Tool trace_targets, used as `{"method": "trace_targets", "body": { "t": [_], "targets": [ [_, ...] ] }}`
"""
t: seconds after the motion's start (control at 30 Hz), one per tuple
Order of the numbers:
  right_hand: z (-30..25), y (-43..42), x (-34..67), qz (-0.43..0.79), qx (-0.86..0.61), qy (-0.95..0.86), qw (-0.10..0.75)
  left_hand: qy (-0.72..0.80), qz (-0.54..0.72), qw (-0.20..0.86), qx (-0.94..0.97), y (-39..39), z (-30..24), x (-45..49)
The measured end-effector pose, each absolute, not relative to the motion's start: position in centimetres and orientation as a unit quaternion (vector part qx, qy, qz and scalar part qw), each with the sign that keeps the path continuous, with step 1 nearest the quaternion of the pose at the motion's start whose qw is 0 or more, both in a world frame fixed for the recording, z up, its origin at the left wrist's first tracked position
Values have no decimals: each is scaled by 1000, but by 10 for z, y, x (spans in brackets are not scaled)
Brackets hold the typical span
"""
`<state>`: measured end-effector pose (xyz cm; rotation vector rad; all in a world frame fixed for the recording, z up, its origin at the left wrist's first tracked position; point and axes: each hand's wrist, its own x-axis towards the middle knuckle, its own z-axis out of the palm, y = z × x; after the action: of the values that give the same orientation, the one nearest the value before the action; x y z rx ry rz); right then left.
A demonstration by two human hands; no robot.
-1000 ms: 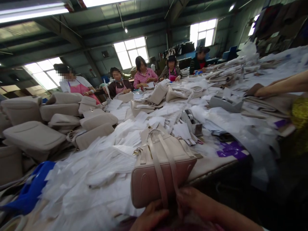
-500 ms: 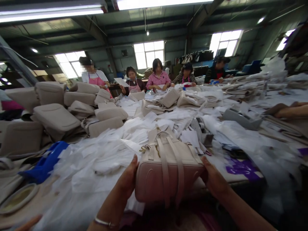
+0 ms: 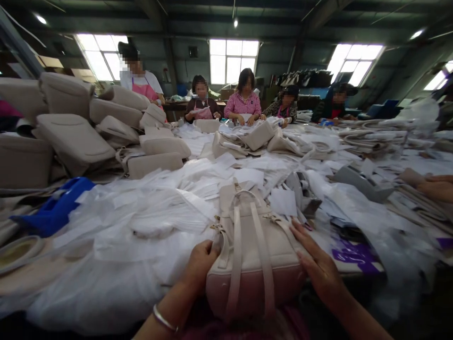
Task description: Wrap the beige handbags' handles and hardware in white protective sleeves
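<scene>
A beige backpack (image 3: 249, 236) with a pinkish underside and two long straps lies at the table's near edge, its bottom facing me. Its top loop and metal fittings point away. My left hand (image 3: 202, 264) is closed on the bag's left side, fingers partly hidden behind it. On the opposite side my right hand (image 3: 320, 267) holds the bag, its fingers stretched along the side panel. A silver bangle (image 3: 163, 320) circles my left wrist.
White wrapping sheets (image 3: 170, 215) cover much of the table. Beige bags (image 3: 76, 144) are piled at left, near a blue tape dispenser (image 3: 58, 205) and a tape roll (image 3: 17, 252). A grey dispenser (image 3: 364, 182) stands at right. Several co-workers (image 3: 244, 101) work across the table.
The backpack has tipped so more of its strapped face shows and less of its underside. My right fingers have moved up along its side. The view has tilted downward.
</scene>
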<state>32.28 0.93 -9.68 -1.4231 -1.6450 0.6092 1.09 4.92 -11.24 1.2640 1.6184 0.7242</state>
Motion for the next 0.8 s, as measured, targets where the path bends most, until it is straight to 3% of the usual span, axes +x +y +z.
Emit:
{"method": "trace_targets", "body": {
  "t": [0.1, 0.27, 0.37, 0.5, 0.63, 0.8],
  "targets": [
    [-121, 5, 328, 269, -571, -664, 401, 692, 228, 337, 597, 56, -114, 4],
    [-118, 8, 332, 265, -596, -676, 344, 672, 177, 327, 640, 59, -104, -4],
    [-92, 2, 327, 147, -621, -678, 365, 658, 197, 279, 672, 55, -81, -12],
    [-58, -18, 318, -29, -595, -668, 445, 615, 343, 146, 695, 34, -34, -7],
    [-52, -22, 322, -14, -618, -637, 461, 462, 392, 211, 767, 2, 8, 27],
    [-63, 4, 334, 247, -690, -548, 403, 374, 310, 377, 789, -3, 40, 96]
  ]
}}
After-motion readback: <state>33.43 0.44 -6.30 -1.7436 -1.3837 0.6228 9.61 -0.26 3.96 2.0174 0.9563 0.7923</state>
